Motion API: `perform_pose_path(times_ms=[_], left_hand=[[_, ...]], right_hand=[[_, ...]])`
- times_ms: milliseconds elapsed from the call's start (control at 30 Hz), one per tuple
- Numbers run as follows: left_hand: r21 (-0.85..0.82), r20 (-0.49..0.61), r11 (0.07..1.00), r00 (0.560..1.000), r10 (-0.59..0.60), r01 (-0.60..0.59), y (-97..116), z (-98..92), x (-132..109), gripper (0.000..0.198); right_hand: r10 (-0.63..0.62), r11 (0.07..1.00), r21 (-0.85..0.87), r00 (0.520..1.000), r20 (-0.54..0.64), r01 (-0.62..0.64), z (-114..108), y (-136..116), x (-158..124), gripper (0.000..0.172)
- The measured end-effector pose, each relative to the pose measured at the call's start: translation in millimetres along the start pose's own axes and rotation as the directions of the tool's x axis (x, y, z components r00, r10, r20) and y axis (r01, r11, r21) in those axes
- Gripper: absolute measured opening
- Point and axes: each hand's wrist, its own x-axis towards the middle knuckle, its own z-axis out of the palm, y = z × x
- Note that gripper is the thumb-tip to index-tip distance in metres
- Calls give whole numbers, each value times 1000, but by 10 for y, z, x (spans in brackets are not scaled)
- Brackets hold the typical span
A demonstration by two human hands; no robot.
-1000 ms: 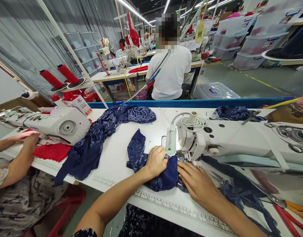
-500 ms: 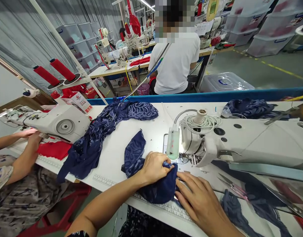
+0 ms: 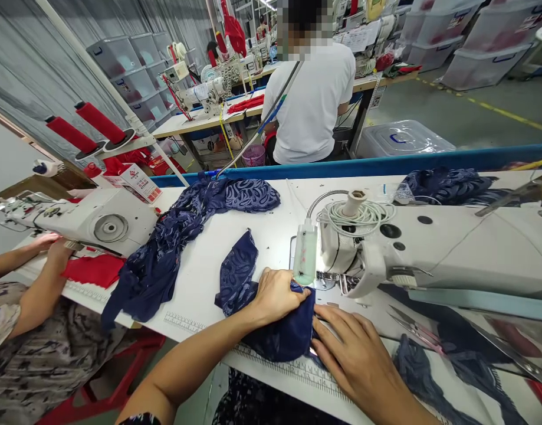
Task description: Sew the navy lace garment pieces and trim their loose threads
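Observation:
Navy lace fabric [image 3: 283, 336] lies under my hands at the front of a white sewing machine [image 3: 465, 248]. My left hand [image 3: 275, 298] is closed on its upper edge, thumb and fingers pinching the cloth just below the needle area. My right hand [image 3: 352, 351] rests flat with fingers stretched out, their tips touching the right edge of the fabric. A patterned lace end [image 3: 239, 268] of the piece sticks out beyond my left hand. The needle and presser foot are partly hidden behind a pale green plastic guard [image 3: 305, 254].
A heap of navy lace pieces [image 3: 177, 236] lies to the left. Scissors [image 3: 416, 330] and dark cloth scraps [image 3: 414, 369] lie at right. A co-worker's hands [image 3: 53, 251] work red fabric [image 3: 94, 270] at the left machine. Another person in a white shirt [image 3: 308, 106] sits ahead.
The view has shifted slightly. Both hands stay on the navy fabric in nearly the same place, with little visible movement of the cloth.

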Motion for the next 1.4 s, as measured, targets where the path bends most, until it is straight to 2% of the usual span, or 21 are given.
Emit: perform_pose_path(times_ms=[133,300,500,567,600,633,700,733,767,800,900,1067,1167,1400], left_hand=[[7,6,1000,1000,-17,17,31,-14,-3,15],[20,21,1000,1000,-14,13,21,-2,18,16],[68,15,997,999,41,-42,6,-4,-1,17],[119,-26,986,992,124,-120,-7,5,-107,16],[172,-52,964,975,215,-204,-24,19,-177,18],[244,-76,920,939,335,-308,-50,37,-251,22],[377,-77,779,822,565,-500,-121,82,-380,29],[415,-64,720,772,632,-556,-161,103,-424,31],[427,-54,691,747,663,-583,-198,120,-448,34],[428,-51,684,740,671,-591,-230,132,-453,36],[419,-53,689,742,668,-591,-273,150,-377,37],[426,-61,685,737,674,-591,-224,172,-219,34],[417,-66,696,745,664,-584,-194,183,-188,33],[408,-65,724,774,630,-556,-175,211,-149,33]], right_hand=[[1,1000,1,1000,10,-1,-35,-7,3,24],[-55,998,-22,996,68,57,-150,102,90,33],[-12,966,-255,995,99,37,-72,288,206,37],[-4,955,-294,996,91,31,-38,290,206,36],[1,952,-306,996,86,26,-30,282,204,35],[5,948,-318,997,81,21,-27,271,203,34],[4,940,-340,998,64,18,-30,253,206,33],[3,936,-353,998,59,18,-33,251,211,33],[3,930,-367,998,57,18,-36,256,217,33],[1,924,-383,998,55,21,-39,268,223,32],[-1,912,-408,998,59,25,-56,337,224,29],[-49,928,-370,998,-31,34,-151,434,165,27],[-59,943,-332,995,-81,28,-201,426,150,30],[-27,970,-244,985,-170,-16,-217,373,217,25]])
